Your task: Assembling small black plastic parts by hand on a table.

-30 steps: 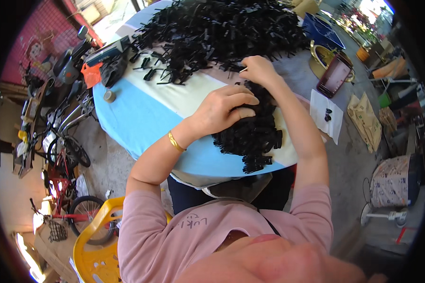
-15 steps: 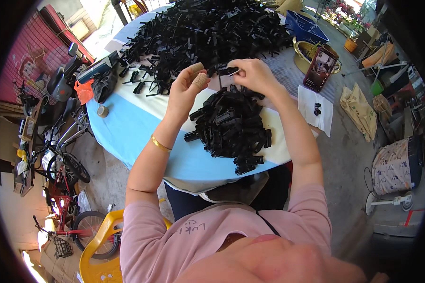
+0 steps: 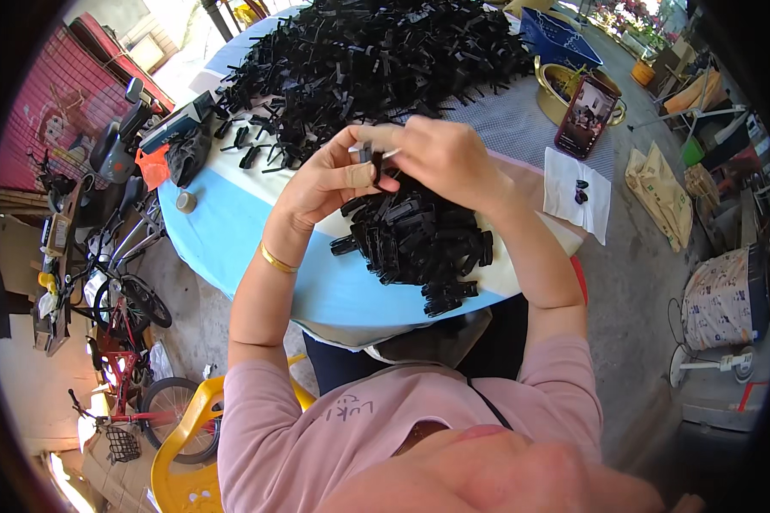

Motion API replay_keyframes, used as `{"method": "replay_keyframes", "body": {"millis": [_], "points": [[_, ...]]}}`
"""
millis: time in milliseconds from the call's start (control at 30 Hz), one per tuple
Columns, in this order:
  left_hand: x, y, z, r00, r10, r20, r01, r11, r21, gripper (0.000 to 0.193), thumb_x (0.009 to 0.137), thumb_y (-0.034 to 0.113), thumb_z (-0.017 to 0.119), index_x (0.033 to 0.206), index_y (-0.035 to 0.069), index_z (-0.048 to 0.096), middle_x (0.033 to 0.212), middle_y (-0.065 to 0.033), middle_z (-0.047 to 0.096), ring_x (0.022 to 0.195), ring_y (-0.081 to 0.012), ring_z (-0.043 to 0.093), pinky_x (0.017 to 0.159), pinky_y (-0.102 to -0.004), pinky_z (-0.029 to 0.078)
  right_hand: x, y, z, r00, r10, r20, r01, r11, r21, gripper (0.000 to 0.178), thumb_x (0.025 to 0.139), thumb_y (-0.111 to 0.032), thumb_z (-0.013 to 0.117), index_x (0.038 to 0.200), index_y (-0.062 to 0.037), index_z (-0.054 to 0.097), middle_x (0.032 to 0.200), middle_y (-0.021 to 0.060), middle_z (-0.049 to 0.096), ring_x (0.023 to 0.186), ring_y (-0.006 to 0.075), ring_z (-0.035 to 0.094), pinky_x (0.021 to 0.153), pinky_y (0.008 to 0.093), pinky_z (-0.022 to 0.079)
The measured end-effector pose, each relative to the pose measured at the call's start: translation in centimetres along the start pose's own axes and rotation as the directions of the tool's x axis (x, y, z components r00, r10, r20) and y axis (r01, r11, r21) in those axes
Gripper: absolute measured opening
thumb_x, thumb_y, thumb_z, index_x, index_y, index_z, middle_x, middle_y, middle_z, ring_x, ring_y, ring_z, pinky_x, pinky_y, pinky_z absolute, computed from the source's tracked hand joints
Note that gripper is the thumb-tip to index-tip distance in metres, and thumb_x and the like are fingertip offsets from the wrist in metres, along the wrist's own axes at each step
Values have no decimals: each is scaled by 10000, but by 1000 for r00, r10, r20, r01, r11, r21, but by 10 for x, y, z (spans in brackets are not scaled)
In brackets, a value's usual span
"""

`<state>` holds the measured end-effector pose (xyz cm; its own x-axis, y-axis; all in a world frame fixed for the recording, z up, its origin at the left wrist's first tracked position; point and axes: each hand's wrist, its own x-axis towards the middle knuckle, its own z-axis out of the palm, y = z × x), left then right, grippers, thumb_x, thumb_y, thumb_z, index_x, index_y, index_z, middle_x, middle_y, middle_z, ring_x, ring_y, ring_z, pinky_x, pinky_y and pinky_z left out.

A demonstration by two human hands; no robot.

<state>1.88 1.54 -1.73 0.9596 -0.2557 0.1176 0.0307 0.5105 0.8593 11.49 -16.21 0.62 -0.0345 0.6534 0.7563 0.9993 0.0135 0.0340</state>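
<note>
My left hand [image 3: 321,178] pinches a small black plastic piece [image 3: 376,168] between thumb and fingers, and tan tape wraps the thumb. Against that piece, my right hand [image 3: 455,161] has its fingers curled closed. A thin pale sliver shows at the right fingertips; what it belongs to is hidden. Just below the hands lies a smaller heap of black plastic pieces [image 3: 411,235], partly covered by the right hand. Beyond them a much larger heap of loose black pieces [image 3: 368,60] spreads over the far side of the table [image 3: 222,231].
A phone [image 3: 587,118] leans on a gold-coloured pot [image 3: 554,103] at the right, near a blue tray [image 3: 560,38]. Two small dark objects lie on a white tissue [image 3: 565,203]. At left are a tape roll [image 3: 186,202], a yellow chair [image 3: 175,453] and bicycles [image 3: 137,410].
Both hands have come together above the smaller heap. A black piece that was at my right fingertips is now in my left hand's pinch, with the right fingers against it.
</note>
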Motion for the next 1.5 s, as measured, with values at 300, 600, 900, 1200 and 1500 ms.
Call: {"method": "replay_keyframes", "body": {"millis": [300,600,900,1200,1500], "points": [[4,-18,22,880,391,-269,-208,827,522,403,718,-62,665,1043,34,446,957,-97,581,807,-161,609,714,-262,515,-4,-6,10,766,541,348,-611,445,654,139,873,-94,519,961,-1,573,794,-20,561,667,21,465,601,164,387],[0,-16,23,866,430,-255,-255,819,514,392,766,-20,644,1094,19,433,970,-86,571,840,-134,597,722,-237,500,0,-12,13,706,595,385,-648,323,690,154,872,-116,544,958,3,592,725,-33,550,622,19,460,540,156,364],[1,-14,34,839,482,-251,-314,807,500,287,788,-43,603,1038,4,471,942,-64,585,801,-74,563,712,-201,474,2,-14,2,721,553,416,-670,406,621,146,875,-103,532,933,9,604,663,-25,534,596,23,456,526,159,365],[1,-31,25,739,629,-243,-393,694,603,194,771,-43,624,946,-4,549,899,-43,599,785,-72,561,692,-206,480,4,-22,9,674,600,430,-698,327,637,125,877,-90,511,890,-8,606,628,-33,515,524,8,418,449,149,312],[2,-27,31,707,673,-218,-265,537,801,295,751,-53,646,1012,-22,511,932,-74,602,826,-96,578,742,-221,484,2,-17,8,639,633,438,-716,282,638,125,870,-122,535,868,-23,610,611,-46,513,512,10,416,437,157,315]]}}
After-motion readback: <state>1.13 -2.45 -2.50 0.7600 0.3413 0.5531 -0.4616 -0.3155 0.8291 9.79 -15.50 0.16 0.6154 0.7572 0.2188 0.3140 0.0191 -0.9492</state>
